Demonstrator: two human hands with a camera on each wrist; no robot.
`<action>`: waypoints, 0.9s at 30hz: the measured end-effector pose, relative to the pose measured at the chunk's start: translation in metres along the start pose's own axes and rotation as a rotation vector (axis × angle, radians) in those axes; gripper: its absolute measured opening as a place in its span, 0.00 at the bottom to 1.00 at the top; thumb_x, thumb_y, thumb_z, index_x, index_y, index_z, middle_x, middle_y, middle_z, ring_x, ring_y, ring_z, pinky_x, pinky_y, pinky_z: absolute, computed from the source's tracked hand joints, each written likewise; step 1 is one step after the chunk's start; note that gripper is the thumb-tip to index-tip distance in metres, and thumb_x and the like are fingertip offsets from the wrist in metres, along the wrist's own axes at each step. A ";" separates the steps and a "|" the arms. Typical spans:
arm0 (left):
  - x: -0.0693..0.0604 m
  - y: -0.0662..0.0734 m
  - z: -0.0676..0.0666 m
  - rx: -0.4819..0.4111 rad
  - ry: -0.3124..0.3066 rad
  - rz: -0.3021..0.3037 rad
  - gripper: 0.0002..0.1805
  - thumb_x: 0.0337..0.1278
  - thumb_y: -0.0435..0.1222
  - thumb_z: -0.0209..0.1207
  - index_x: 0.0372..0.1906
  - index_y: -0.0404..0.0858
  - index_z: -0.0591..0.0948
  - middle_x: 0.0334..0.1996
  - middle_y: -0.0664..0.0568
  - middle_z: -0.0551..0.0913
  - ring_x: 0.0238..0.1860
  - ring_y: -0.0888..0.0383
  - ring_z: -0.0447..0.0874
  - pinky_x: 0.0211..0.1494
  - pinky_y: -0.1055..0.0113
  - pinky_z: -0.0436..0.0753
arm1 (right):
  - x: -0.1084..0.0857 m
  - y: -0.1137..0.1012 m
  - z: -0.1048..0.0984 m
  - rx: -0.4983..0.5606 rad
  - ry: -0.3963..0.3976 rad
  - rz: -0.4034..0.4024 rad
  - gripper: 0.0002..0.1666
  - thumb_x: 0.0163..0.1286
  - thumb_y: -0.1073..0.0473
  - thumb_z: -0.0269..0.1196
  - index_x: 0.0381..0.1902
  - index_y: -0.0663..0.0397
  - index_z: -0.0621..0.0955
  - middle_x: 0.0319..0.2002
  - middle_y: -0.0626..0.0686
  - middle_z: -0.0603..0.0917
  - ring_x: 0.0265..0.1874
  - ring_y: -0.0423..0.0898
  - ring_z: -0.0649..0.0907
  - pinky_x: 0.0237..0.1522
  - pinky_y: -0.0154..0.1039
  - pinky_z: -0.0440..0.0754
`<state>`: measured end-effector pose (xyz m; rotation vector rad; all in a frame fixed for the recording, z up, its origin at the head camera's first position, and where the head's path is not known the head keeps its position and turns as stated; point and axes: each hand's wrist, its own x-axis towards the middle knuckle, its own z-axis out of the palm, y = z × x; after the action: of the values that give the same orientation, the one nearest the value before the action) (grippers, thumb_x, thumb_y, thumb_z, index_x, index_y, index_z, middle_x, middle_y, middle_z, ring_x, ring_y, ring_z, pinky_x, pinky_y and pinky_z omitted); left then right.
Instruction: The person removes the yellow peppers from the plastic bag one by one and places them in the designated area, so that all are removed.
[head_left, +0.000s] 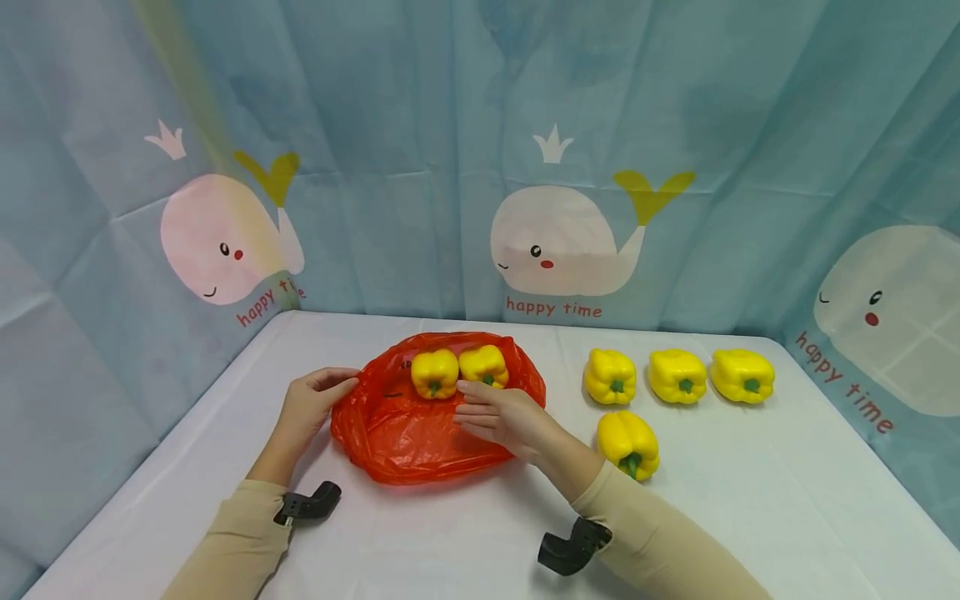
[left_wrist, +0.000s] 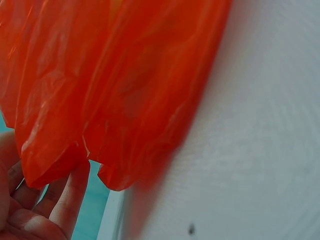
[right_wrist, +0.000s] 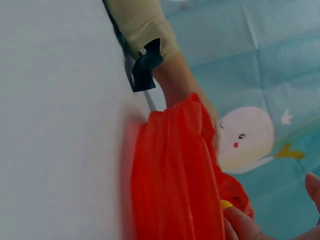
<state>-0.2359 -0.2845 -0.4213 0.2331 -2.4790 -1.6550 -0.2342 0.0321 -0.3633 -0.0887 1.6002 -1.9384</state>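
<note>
Red plastic bunches where the left hand pinches the rim of the bag, and over its mouth the right hand hangs with straight fingers, apparently holding nothing, just beside two peppers inside. Outside, to the right on the tabletop, sit four more peppers. Bagging seems in hand, perhaps at a release; the next move likely calls for the right hand to reach for the nearest loose pepper.

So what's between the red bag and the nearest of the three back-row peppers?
In the head view, only bare white tabletop separates the red bag from that pepper.
</note>
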 end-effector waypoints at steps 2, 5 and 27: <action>0.000 0.000 0.000 -0.001 0.000 0.002 0.28 0.66 0.51 0.60 0.61 0.36 0.79 0.56 0.46 0.83 0.45 0.71 0.77 0.47 0.82 0.80 | 0.007 0.002 0.005 0.029 0.016 0.020 0.33 0.75 0.47 0.57 0.70 0.61 0.70 0.68 0.69 0.71 0.68 0.62 0.74 0.68 0.49 0.73; 0.000 0.000 0.000 -0.004 0.007 0.010 0.27 0.66 0.50 0.60 0.60 0.35 0.80 0.53 0.50 0.85 0.45 0.70 0.78 0.47 0.81 0.81 | 0.018 0.004 0.012 0.079 0.061 0.052 0.40 0.72 0.44 0.61 0.70 0.66 0.66 0.69 0.69 0.69 0.68 0.62 0.74 0.68 0.49 0.74; 0.002 -0.002 0.001 0.007 0.011 0.016 0.26 0.66 0.49 0.60 0.59 0.34 0.80 0.54 0.44 0.84 0.44 0.71 0.78 0.47 0.81 0.81 | 0.061 0.010 0.035 0.379 0.339 0.143 0.52 0.62 0.47 0.71 0.71 0.66 0.57 0.68 0.71 0.67 0.67 0.64 0.73 0.62 0.47 0.79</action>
<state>-0.2377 -0.2845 -0.4236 0.2223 -2.4729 -1.6345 -0.2646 -0.0295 -0.3828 0.5187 1.3605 -2.1867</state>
